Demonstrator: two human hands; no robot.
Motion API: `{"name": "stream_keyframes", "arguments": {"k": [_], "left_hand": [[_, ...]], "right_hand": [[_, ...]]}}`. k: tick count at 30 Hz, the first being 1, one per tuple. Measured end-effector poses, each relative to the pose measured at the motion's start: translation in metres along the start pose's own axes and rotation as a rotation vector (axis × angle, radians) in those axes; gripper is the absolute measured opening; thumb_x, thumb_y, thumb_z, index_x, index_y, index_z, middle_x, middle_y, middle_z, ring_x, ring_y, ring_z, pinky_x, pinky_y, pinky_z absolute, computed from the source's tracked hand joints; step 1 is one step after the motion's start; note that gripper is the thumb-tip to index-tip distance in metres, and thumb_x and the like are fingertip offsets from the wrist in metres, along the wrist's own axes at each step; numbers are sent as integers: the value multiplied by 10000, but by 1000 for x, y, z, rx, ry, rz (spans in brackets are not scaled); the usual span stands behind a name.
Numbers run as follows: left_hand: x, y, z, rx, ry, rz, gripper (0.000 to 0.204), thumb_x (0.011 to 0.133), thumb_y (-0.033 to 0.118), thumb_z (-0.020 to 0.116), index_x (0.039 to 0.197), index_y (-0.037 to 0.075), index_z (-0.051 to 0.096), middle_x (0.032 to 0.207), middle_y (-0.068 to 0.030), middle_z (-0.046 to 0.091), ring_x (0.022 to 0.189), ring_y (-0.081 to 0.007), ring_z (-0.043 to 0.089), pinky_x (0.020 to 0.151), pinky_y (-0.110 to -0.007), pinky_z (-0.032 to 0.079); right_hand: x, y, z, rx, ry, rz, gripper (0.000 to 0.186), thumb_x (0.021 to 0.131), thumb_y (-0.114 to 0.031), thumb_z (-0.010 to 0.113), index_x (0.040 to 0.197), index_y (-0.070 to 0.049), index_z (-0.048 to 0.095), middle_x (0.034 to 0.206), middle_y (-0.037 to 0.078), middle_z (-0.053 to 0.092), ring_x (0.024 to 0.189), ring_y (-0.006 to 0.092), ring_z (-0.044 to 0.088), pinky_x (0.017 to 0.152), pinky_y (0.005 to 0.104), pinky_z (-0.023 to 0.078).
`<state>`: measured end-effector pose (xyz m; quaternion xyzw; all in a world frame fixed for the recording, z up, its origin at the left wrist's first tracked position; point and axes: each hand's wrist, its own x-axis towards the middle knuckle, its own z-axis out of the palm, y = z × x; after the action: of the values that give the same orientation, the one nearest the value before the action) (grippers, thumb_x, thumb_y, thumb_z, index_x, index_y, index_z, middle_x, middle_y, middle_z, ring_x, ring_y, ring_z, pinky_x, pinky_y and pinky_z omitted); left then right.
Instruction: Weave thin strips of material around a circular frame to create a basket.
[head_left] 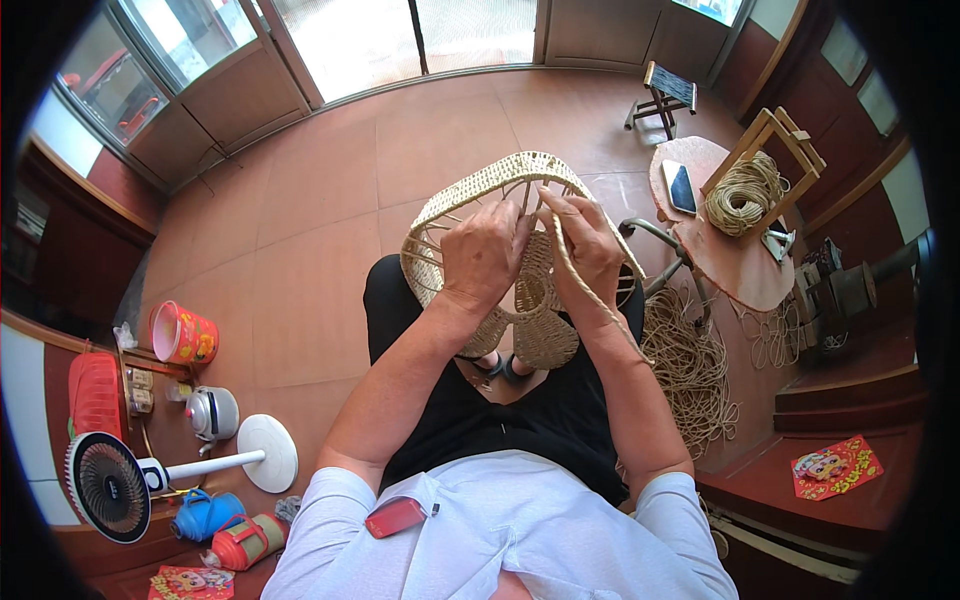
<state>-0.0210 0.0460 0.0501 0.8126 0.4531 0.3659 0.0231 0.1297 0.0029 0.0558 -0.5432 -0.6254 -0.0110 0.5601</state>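
A pale woven basket frame [455, 203] rests across my knees, with a wrapped rim, thin spokes and petal-shaped woven panels [545, 340] inside. My left hand [485, 250] is closed at the spokes in its middle; the fingertips are partly hidden, but they seem to grip a spoke. Close beside it, my right hand [583, 245] is closed on a straw-coloured cord [590, 290]. From those fingers the cord runs down along my right forearm. Between the two hands the fingertips almost meet below the far rim.
Loose cord [685, 370] lies heaped on the floor at my right. Beyond it, a wooden table [735, 265] carries a phone [679, 188], a coil of cord [745, 195] and a wooden frame [775, 140]. A folding stool [663, 95] stands farther back. At left are a fan [210, 467], kettle [211, 413] and bucket [184, 333].
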Motion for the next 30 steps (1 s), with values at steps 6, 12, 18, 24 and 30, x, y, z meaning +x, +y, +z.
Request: {"name": "stream_keyframes", "arguments": {"k": [6, 12, 18, 24, 30], "left_hand": [[1, 8, 8, -37, -8, -154, 342, 1107, 364, 619, 943, 79, 711, 852, -153, 738, 792, -382, 751, 708, -498, 587], [4, 15, -14, -208, -290, -261, 234, 1059, 224, 592, 1041, 31, 721, 896, -238, 753, 893, -464, 749, 794, -563, 573], [-3, 4, -11, -608, -372, -326, 250, 977, 171, 584, 1107, -14, 690, 961, -307, 748, 983, -536, 719, 898, -609, 568], [-13, 13, -6, -362, -258, -324, 244, 1026, 165, 592, 1167, 21, 730, 897, -212, 765, 895, -437, 760, 808, -522, 584], [-28, 23, 0, -272, 121, -92, 136, 1015, 135, 719, 1129, 60, 725, 999, -131, 733, 847, -381, 757, 753, -470, 607]], "right_hand": [[4, -1, 2, -341, -89, -194, 329, 1021, -210, 744, 1346, -184, 792, 1257, 143, 776, 967, 333, 806, 818, 436, 657], [7, 11, 1, -278, -228, -186, 392, 1035, -185, 714, 1426, -180, 706, 1283, 175, 768, 983, 382, 803, 792, 473, 658], [7, 0, 1, -204, -314, -84, 369, 1032, -114, 702, 1394, -127, 633, 1166, 188, 771, 945, 422, 783, 751, 506, 638], [-12, 4, -7, 50, -171, 42, 332, 1046, -63, 715, 1357, -71, 598, 1039, 122, 758, 820, 244, 747, 687, 376, 597], [-28, 19, -54, 936, -80, 615, 137, 1100, -79, 666, 1194, -52, 570, 963, 37, 691, 715, 49, 562, 626, 208, 480]]}}
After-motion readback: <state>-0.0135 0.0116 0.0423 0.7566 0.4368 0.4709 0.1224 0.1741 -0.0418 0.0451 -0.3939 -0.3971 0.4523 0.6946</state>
